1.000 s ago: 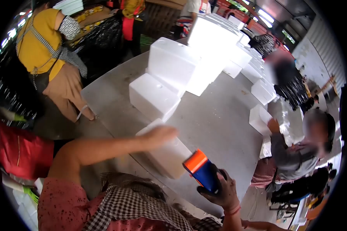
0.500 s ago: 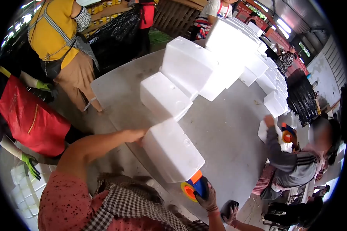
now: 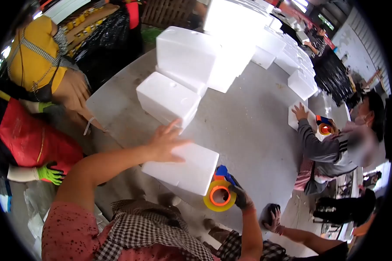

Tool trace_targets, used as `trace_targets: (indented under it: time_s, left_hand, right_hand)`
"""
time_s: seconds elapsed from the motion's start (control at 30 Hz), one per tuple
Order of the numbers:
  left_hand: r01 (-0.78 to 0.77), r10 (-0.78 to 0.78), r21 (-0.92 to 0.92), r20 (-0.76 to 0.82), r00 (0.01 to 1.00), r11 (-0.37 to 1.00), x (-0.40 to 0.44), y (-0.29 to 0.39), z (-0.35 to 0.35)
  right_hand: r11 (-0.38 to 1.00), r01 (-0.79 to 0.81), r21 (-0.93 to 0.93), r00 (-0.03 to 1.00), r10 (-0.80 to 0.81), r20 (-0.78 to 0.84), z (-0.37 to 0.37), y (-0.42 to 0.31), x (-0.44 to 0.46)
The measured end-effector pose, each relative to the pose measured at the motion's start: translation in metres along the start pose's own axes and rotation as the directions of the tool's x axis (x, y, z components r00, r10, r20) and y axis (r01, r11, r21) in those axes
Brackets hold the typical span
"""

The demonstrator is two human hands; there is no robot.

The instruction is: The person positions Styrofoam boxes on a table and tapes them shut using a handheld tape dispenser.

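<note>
A white foam box [image 3: 185, 167] lies at the near edge of the table in front of me. My left hand [image 3: 167, 143], bare, slightly blurred and with its fingers spread, is over the box's top at the far left end. My right hand [image 3: 243, 195], in a dark-palmed glove, grips a blue and orange tape dispenser [image 3: 220, 193] with a yellow-rimmed roll. The dispenser is against or very close to the box's right end; contact is hard to tell. Just beyond my left hand stands another white foam box [image 3: 170, 96].
A tall stack of foam boxes [image 3: 235, 39] rises at the back of the grey table [image 3: 248, 126]. Across on the right, a person in a grey sleeve [image 3: 322, 148] works on a box with another dispenser. Another person's gloved hand [image 3: 273, 219] rests at the near edge; people stand at left.
My left hand has gone from gripping the box's far left end to lying spread over its top. The box has turned, and the dispenser has swung up beside its right end. The view has shifted.
</note>
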State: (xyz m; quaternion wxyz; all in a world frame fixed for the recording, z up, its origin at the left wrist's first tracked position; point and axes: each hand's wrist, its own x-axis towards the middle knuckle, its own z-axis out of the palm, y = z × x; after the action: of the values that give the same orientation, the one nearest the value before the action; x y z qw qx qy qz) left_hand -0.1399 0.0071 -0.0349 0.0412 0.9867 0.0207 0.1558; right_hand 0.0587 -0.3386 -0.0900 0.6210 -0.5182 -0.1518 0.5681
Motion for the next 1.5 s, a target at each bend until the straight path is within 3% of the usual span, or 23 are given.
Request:
trace_targets:
  time_s: [0.03, 0.1, 0.3, 0.43, 0.5, 0.53, 0.57, 0.63, 0.7, 0.77, 0.8, 0.83, 0.9, 1.03, 1.07, 1.13, 1.17, 1.2, 1.27, 1.33, 1.4, 1.47, 1.5]
  left_hand:
    - [0.012, -0.013, 0.053, 0.028, 1.0, 0.999, 0.003, 0.004, -0.003]
    - [0.19, -0.143, -0.146, 0.286, 0.947, 0.971, 0.001, 0.011, -0.008]
    - [0.183, -0.126, -0.206, 0.261, 0.957, 0.961, -0.007, 0.007, -0.006]
    - [0.23, -0.169, -0.174, 0.308, 0.936, 0.958, -0.014, 0.005, -0.007]
    - [0.204, -0.136, -0.344, 0.212, 0.968, 0.916, -0.025, -0.001, -0.019]
    - [0.084, 0.033, -0.374, 0.298, 0.954, 0.924, -0.036, -0.009, -0.03]
    - [0.079, 0.041, -0.375, 0.302, 0.952, 0.924, -0.046, -0.006, -0.045]
    - [-0.209, 0.216, -0.072, 0.517, 0.828, 0.975, -0.058, -0.003, -0.067]
    - [-0.224, 0.24, -0.089, 0.441, 0.865, 0.971, -0.06, -0.016, -0.045]
    - [-0.229, 0.262, -0.193, 0.165, 0.951, 0.954, -0.064, -0.025, -0.013]
    - [-0.208, 0.245, -0.24, 0.137, 0.96, 0.948, -0.065, -0.024, -0.015]
    - [-0.222, 0.259, -0.239, 0.134, 0.957, 0.945, -0.062, -0.024, -0.019]
    - [-0.159, 0.206, -0.221, 0.21, 0.956, 0.962, -0.065, -0.018, -0.024]
    - [-0.148, 0.193, -0.213, 0.209, 0.959, 0.966, -0.069, -0.007, -0.023]
    - [-0.127, 0.161, -0.18, 0.187, 0.969, 0.975, -0.072, 0.005, -0.024]
    - [-0.036, 0.056, -0.116, 0.172, 0.984, 0.993, -0.081, 0.042, -0.024]
    - [0.087, -0.066, -0.155, 0.132, 0.989, 0.984, -0.081, 0.067, -0.016]
    - [0.072, -0.041, -0.181, 0.172, 0.984, 0.981, -0.084, 0.091, -0.035]
    - [-0.041, 0.104, -0.224, 0.276, 0.956, 0.974, -0.091, 0.115, -0.055]
    - [-0.123, 0.206, -0.268, 0.308, 0.929, 0.956, -0.068, 0.12, -0.059]
    - [-0.202, 0.285, -0.283, 0.296, 0.912, 0.938, -0.039, 0.12, -0.055]
    - [-0.23, 0.267, -0.192, 0.196, 0.944, 0.954, 0.004, 0.104, -0.027]
    - [-0.218, 0.242, -0.151, 0.167, 0.956, 0.964, 0.024, 0.097, -0.013]
  right_hand:
    - [1.0, 0.007, 0.017, 1.0, -0.006, -0.026, 0.009, 0.003, -0.018]
    - [0.988, 0.051, 0.145, 0.99, -0.031, -0.137, 0.029, 0.025, -0.059]
    - [0.916, 0.1, 0.387, 0.931, 0.051, -0.361, 0.136, 0.162, -0.117]
    - [0.904, 0.175, 0.39, 0.88, 0.034, -0.474, 0.175, 0.21, -0.074]
    - [0.872, 0.35, 0.343, 0.829, -0.119, -0.546, 0.17, 0.197, -0.032]
    - [0.848, 0.436, 0.3, 0.8, -0.212, -0.561, 0.16, 0.184, -0.018]
    - [0.832, 0.484, 0.271, 0.786, -0.278, -0.552, 0.147, 0.168, -0.009]
    - [0.817, 0.476, 0.324, 0.84, -0.315, -0.441, 0.125, 0.124, -0.002]
    - [0.862, 0.452, 0.228, 0.842, -0.329, -0.427, 0.116, 0.113, 0.006]
    - [0.816, 0.51, 0.274, 0.777, -0.3, -0.554, 0.142, 0.108, 0.009]
    - [0.824, 0.537, 0.181, 0.727, -0.343, -0.594, 0.159, 0.126, 0.007]
    - [0.828, 0.554, 0.086, 0.674, -0.385, -0.631, 0.176, 0.144, 0.004]
    - [0.849, 0.528, 0.021, 0.662, -0.396, -0.637, 0.206, 0.191, -0.004]
    - [0.864, 0.405, 0.3, 0.815, -0.193, -0.546, 0.299, 0.277, 0.001]
    - [0.848, 0.432, -0.307, 0.705, -0.53, -0.472, 0.292, 0.28, 0.007]
    - [0.816, 0.471, -0.335, 0.636, -0.578, -0.512, 0.283, 0.285, 0.021]
    - [0.829, 0.541, 0.141, 0.744, -0.394, -0.54, 0.278, 0.271, 0.02]
    - [0.624, 0.528, 0.576, 0.818, -0.192, -0.543, 0.274, 0.256, 0.018]
    - [0.713, 0.662, 0.233, 0.638, -0.372, -0.674, 0.262, 0.191, -0.007]
    - [0.726, 0.623, 0.291, 0.678, -0.316, -0.664, 0.205, 0.193, -0.035]
    - [0.735, 0.618, 0.279, 0.64, -0.266, -0.721, 0.182, 0.184, -0.048]
    - [0.693, 0.603, 0.395, 0.681, -0.189, -0.708, 0.182, 0.175, -0.054]
    - [0.733, 0.6, 0.319, 0.667, -0.239, -0.706, 0.181, 0.186, -0.053]
